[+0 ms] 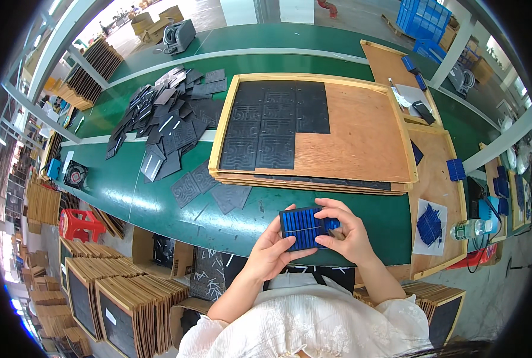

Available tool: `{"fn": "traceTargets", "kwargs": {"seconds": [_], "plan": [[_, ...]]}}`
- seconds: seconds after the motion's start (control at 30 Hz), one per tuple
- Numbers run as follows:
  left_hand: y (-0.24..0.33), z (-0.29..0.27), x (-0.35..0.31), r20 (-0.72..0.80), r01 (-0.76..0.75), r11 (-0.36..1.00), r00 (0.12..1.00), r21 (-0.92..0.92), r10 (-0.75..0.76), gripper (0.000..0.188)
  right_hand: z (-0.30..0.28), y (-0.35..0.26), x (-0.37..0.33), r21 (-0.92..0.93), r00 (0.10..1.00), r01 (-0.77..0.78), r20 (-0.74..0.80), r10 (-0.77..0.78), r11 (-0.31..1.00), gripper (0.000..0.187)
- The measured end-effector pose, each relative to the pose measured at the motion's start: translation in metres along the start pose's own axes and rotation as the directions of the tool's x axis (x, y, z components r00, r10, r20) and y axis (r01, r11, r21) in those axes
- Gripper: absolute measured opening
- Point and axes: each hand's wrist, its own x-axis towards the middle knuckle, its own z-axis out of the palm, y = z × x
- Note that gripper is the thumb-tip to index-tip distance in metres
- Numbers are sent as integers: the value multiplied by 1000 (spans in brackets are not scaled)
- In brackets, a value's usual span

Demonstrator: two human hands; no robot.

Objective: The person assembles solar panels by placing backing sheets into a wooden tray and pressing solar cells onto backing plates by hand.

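Observation:
My left hand [267, 255] grips a small solar panel [299, 229], a black square plate with blue cell strips side by side, at its left and lower edges. My right hand [353, 240] is closed at the panel's right end, fingers curled round blue solar cell pieces [332, 224]; how many is hidden. Beyond my hands lies a wooden tray [355, 128] with black patterned plates [260, 128] laid in rows on its left part. To the right, a white sheet [424, 241] carries a heap of blue cell strips [431, 225].
A large pile of loose black plates [173, 128] covers the left of the green table [337, 209]. A clear bottle [470, 229] stands at the right. More wooden trays [442, 155] lie along the right side. A small fan [76, 173] sits at the far left.

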Motion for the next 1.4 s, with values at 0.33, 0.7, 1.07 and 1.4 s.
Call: {"fn": "traceTargets", "kwargs": {"seconds": [0.33, 0.7, 1.07, 1.4], "plan": [[-2, -4, 2, -6, 2, 1000, 1000, 7, -2, 66, -2, 2, 1, -76, 999, 15, 31, -13, 997, 45], [-1, -2, 2, -19, 8, 1000, 1000, 27, -8, 65, 1, 4, 1, -106, 1000, 9, 15, -8, 994, 42], [-1, -3, 3, -33, 10, 1000, 999, -10, -10, 64, -2, 15, 2, -14, 997, -63, 37, 64, 998, 45], [-13, 1, 5, -34, -14, 999, 999, 45, 16, 61, 18, 15, 11, -93, 995, -59, -85, 51, 994, 80]]}}
